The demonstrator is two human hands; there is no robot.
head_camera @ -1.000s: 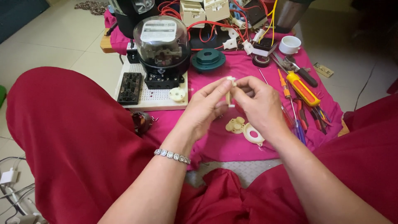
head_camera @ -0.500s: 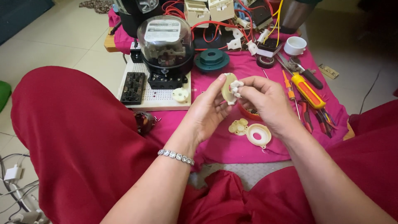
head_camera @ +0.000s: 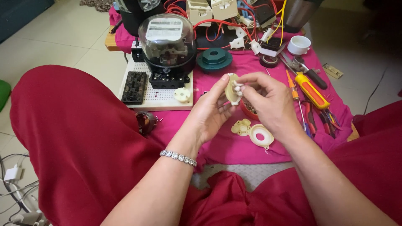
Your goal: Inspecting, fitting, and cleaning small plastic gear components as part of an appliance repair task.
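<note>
Hands (head_camera: pixel 247 104) shifted right, cream disc (head_camera: pixel 231 89) upright (edge-on)

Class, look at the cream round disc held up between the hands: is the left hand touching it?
Touching. The head view shows the left hand with its fingertips pressed against the edge of the cream disc, no gap visible.

A small red bowl (head_camera: pixel 248 109) sits mostly hidden behind the right hand (head_camera: pixel 270 104); its contents are too small to tell. The top edge crops the wired cream boxes (head_camera: pixel 209 7).
</note>
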